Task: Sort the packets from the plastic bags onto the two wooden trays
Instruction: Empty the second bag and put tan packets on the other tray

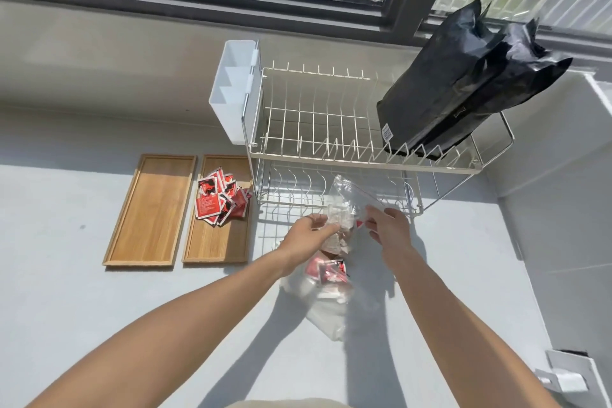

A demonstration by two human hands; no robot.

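Observation:
Two wooden trays lie side by side on the grey counter. The left tray holds nothing. On the right tray sits a heap of red packets at its far end. In front of the dish rack, both hands hold up a clear zip bag with pale packets inside. My left hand grips its lower left part and my right hand pinches its right edge. Below the hands, a second clear plastic bag lies on the counter with red packets showing through it.
A two-tier white wire dish rack stands behind the hands, with a white cutlery holder on its left side and black foil bags leaning in its top right. A window runs along the back. A grey wall rises at the right.

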